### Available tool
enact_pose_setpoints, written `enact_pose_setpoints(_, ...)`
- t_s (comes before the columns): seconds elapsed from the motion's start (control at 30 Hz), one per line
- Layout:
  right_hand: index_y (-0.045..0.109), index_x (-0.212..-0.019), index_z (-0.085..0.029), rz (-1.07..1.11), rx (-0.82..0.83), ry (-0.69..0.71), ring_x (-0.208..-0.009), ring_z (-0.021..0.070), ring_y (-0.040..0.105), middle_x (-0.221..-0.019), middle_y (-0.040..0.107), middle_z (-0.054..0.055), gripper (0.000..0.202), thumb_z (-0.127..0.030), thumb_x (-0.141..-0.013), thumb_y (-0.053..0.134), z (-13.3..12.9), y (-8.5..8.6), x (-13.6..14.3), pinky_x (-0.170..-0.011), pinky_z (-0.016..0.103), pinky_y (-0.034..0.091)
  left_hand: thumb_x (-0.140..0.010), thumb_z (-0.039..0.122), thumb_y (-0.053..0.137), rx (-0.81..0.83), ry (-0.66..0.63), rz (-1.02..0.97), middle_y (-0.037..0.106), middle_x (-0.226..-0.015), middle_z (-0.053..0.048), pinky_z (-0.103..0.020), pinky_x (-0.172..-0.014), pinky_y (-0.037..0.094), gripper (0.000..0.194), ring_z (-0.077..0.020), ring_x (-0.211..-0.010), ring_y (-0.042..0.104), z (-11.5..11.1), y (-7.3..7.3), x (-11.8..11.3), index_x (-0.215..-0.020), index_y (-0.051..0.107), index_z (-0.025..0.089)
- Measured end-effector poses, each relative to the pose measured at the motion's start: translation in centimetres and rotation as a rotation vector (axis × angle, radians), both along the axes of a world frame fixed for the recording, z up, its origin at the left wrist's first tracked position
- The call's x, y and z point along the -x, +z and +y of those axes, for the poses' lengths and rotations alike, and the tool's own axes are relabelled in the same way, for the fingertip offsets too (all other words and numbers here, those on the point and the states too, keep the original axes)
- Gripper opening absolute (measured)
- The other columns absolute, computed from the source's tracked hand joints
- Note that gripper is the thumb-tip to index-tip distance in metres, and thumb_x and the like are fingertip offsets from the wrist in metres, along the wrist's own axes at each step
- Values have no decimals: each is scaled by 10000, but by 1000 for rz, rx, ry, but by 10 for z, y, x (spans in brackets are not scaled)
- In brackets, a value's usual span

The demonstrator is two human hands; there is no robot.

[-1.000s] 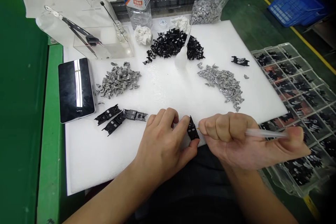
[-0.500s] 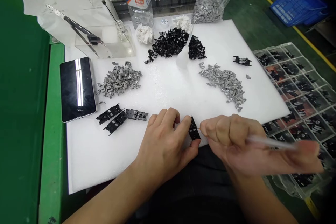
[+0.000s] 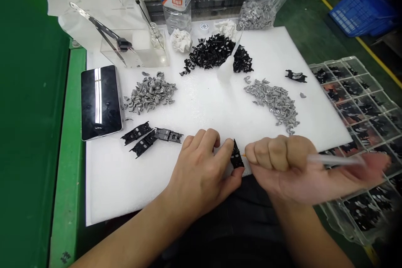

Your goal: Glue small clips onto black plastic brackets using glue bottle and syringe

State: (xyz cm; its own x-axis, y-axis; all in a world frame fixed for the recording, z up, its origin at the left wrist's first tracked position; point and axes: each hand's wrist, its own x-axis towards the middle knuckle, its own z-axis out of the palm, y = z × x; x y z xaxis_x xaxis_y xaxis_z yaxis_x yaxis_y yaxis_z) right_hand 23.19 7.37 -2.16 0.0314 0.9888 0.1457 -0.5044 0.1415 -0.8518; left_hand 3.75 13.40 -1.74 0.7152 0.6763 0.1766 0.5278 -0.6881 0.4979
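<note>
My left hand (image 3: pixel 204 165) is closed on a small black plastic part (image 3: pixel 236 155), pinched between thumb and forefinger at the front edge of the white foam board (image 3: pixel 201 109). In my closed right hand (image 3: pixel 282 165) is a thin stick-like tool (image 3: pixel 334 160) with a pale, motion-blurred shaft; its kind I cannot make out. A fine orange tip (image 3: pixel 244 155) shows at the fingertips, beside the black part; whether it touches is unclear. Left of my left hand lie several black plastic parts (image 3: pixel 147 137), partly overlapping.
Grey clip piles lie at the left (image 3: pixel 150 94) and right (image 3: pixel 276 102), with a black parts pile (image 3: pixel 210 52) and white squeeze bottle (image 3: pixel 226 66) behind. A tablet (image 3: pixel 101 102) and tweezers (image 3: pixel 97 27) are at left. A compartment tray (image 3: pixel 354 65) stands at right.
The whole view has shifted slightly, so things appear further right. Both hands keep nearly the same pose around the black part; the tool's orange tip shows more clearly.
</note>
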Motion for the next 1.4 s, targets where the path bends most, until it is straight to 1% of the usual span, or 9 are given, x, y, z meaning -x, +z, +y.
enact_pose_setpoints(0.07,320,-659,-237,127,27,-14,-485,125,204,-530,187,-53,643,-803,-896,511,6,-7,-3,-571,397,288,-954,414,660,-2,2,-3,573,-1059,-92,-415,-747,387,390,-260,-899,528,0,0,0,-1255,676,167)
enact_pose_setpoints(0.13,339,-650,-231,168,27,24,-476,120,210,-525,199,-51,660,-836,-885,459,10,-8,-2,-565,398,296,-951,420,668,-3,0,-7,574,-1056,-92,-417,-752,391,396,-262,-900,530,0,0,0,-1257,673,169)
enact_pose_setpoints(0.23,340,-634,-227,136,6,77,-469,127,242,-506,211,-46,699,-884,-871,357,13,-4,0,-553,397,300,-948,429,673,-3,-4,-7,574,-1049,-93,-422,-752,391,397,-265,-896,532,0,0,1,-1247,675,168)
enact_pose_setpoints(0.33,331,-631,-228,119,13,51,-478,137,261,-506,211,-40,678,-860,-875,321,14,-1,2,-557,402,306,-946,419,674,-1,-1,-12,572,-1035,-88,-422,-747,385,391,-264,-894,535,0,1,1,-1243,678,165)
enact_pose_setpoints(0.63,359,-632,-227,126,-21,86,-470,134,294,-510,218,-43,667,-846,-879,330,17,-1,3,-556,397,319,-944,417,673,-7,-2,-21,571,-1030,-87,-427,-747,391,385,-265,-894,536,0,0,0,-1232,684,162)
enact_pose_setpoints(0.87,305,-564,-227,48,113,-9,-442,135,262,-479,179,-41,661,-731,-983,393,17,12,9,-527,394,291,-955,421,657,5,-8,5,575,-1051,-96,-435,-766,406,386,-272,-912,543,0,1,2,-1245,672,166)
enact_pose_setpoints(1.03,295,-572,-217,86,70,44,-431,118,272,-474,174,-54,718,-833,-842,544,18,9,9,-535,379,288,-959,421,653,7,-11,5,575,-1054,-96,-436,-771,409,388,-273,-916,543,0,1,1,-1254,663,168)
enact_pose_setpoints(1.23,325,-575,-226,64,104,-27,-453,138,272,-490,195,-40,657,-746,-971,394,14,7,9,-550,399,308,-965,425,647,1,-15,12,574,-1062,-98,-431,-764,397,385,-270,-911,538,1,1,0,-1251,661,168)
enact_pose_setpoints(1.4,322,-587,-225,78,68,8,-457,134,275,-498,186,-47,670,-795,-915,448,13,6,8,-563,396,315,-967,426,651,-8,-11,9,575,-1058,-94,-427,-756,388,385,-267,-908,534,1,0,1,-1257,657,172)
